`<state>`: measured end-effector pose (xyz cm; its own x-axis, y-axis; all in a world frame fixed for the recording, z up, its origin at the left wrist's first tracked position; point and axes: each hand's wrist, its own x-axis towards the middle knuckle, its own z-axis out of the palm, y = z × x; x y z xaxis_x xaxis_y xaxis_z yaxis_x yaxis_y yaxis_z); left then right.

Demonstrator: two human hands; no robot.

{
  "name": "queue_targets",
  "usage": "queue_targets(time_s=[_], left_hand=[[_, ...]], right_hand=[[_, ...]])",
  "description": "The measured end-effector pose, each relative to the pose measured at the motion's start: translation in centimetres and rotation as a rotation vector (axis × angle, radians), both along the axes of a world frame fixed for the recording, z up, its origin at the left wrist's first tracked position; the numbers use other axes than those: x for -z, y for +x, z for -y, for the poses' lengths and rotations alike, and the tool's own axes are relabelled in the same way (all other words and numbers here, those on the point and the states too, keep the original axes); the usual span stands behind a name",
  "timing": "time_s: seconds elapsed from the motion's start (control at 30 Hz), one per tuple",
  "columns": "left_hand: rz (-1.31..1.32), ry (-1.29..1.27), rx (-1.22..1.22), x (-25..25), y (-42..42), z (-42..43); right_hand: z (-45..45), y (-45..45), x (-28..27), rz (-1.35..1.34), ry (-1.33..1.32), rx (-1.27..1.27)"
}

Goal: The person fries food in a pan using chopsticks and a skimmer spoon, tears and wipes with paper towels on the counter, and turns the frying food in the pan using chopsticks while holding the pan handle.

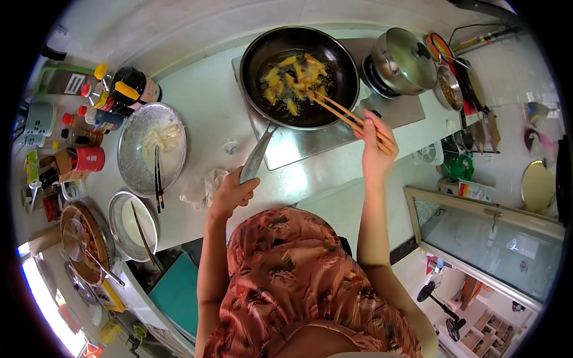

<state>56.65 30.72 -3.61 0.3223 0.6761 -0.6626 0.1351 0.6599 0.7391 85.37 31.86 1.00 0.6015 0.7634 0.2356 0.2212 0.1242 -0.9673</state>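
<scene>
A dark frying pan (340,65) sits on the stove, with yellow-brown battered pieces (298,76) bubbling in oil inside it. My left hand (231,194) is closed around the pan's grey handle (258,154). Long wooden chopsticks (346,113) are gripped in my right hand (376,146), to the right of the pan. Their tips reach down among the frying pieces near the pan's middle. Whether the tips pinch a piece, I cannot tell.
Left of the pan stand a metal bowl (123,149) with pale coated strips and dark chopsticks, and a smaller bowl (113,230) of white liquid. Sauce bottles (98,95) line the back left. A lidded pot (406,62) occupies the right burner. Crumpled paper (203,188) lies by my left hand.
</scene>
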Motion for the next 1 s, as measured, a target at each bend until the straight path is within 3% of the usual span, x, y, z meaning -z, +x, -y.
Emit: queue_targets(time_s=[0.17, 0.37, 0.67, 1.0], left_hand=[[-0.003, -0.011, 0.015, 0.4, -0.1, 0.0], [0.004, 0.0, 0.009, 0.3, -0.2, 0.1], [-0.052, 0.059, 0.069, 0.4, -0.1, -0.1], [-0.128, 0.101, 0.104, 0.1, -0.3, -0.2]], right_hand=[[-1.5, -1.1, 2.4, 0.093, 0.026, -0.043], [0.0, 0.2, 1.7, -0.159, -0.033, 0.048], [1.8, 2.8, 0.1, 0.136, -0.011, 0.174], [-1.9, 3.4, 1.9, 0.149, 0.018, 0.039]])
